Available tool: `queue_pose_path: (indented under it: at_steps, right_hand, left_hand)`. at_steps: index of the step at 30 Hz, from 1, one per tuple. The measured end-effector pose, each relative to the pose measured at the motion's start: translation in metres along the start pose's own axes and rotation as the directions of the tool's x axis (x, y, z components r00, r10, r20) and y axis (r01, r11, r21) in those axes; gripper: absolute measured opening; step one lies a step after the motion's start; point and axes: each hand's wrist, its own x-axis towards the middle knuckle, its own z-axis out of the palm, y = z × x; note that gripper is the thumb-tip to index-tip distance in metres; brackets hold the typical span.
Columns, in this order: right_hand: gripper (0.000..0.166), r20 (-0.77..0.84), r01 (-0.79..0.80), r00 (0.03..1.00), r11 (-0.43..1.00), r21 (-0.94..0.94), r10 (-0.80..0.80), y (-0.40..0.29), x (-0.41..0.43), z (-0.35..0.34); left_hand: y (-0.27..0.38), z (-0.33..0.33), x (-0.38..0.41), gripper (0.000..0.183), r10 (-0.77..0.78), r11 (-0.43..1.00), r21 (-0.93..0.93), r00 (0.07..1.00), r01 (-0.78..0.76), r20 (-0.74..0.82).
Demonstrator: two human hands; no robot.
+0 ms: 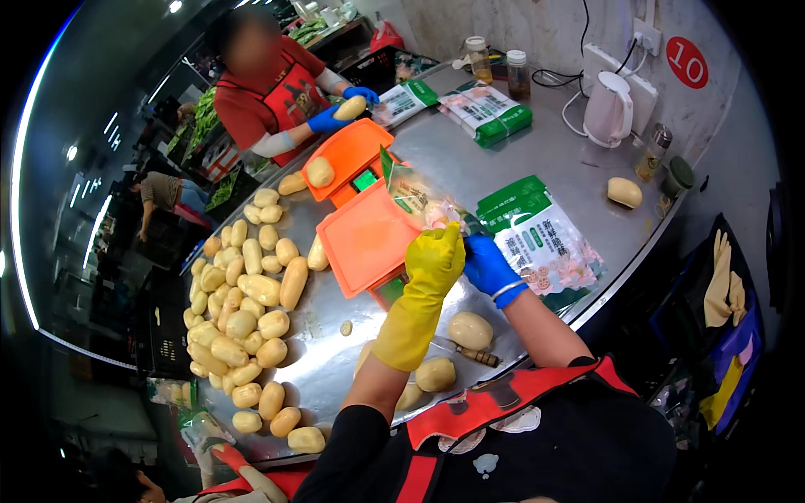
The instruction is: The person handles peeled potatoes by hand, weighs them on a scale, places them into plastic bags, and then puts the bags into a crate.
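Observation:
My left hand, in a yellow rubber glove, grips the edge of a printed plastic bag with a green top. Close beside it, my right hand wears a blue glove and has its curled fingers at the same bag's edge; its fingertips are partly hidden. The bag leans over an orange weighing scale. Just right of my right hand lies a stack of flat printed bags. Below my wrists are peeled lotus root segments and a wooden-handled tool, its blade mostly hidden.
A pile of lotus root segments covers the left of the metal table. Across it, a co-worker in blue gloves holds one segment beside a second orange scale. An electric kettle, jars and a bundle of bags stand farther back.

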Motion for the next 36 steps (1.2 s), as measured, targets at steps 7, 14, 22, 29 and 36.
queue_pose_path:
  at_steps: [7, 14, 22, 29, 36]
  right_hand:
    - [0.039, 0.017, -0.115, 0.993, 0.975, 0.191, 0.114, -0.01, 0.012, 0.022]
    - [0.018, 0.105, 0.295, 0.955, 0.918, -0.266, -0.276, 0.02, 0.052, 0.029]
    - [0.032, 0.277, 0.355, 0.895, 0.182, -0.917, -0.35, 0.031, 0.051, 0.072]
    - [0.044, 0.207, -0.077, 0.971, 0.979, -0.188, 0.116, 0.032, 0.043, 0.087]
    - [0.062, 0.476, 0.336, 0.878, 0.774, -0.536, -0.051, 0.029, 0.056, 0.082]
  left_hand:
    - [-0.006, -0.014, 0.007, 0.011, 0.046, 0.997, -0.074, 0.99, -0.036, 0.135]
    - [-0.015, -0.036, -0.028, 0.016, -0.18, 0.925, -0.335, 0.983, 0.178, 0.024]
    - [-0.007, -0.032, -0.099, 0.019, -0.857, 0.184, -0.793, 0.49, 0.581, 0.16]
    - [-0.022, -0.013, -0.131, 0.016, -0.833, 0.1, -0.779, 0.481, 0.619, 0.275]
    - [-0.028, -0.001, -0.13, 0.018, -0.841, -0.077, -0.882, 0.445, 0.465, 0.308]
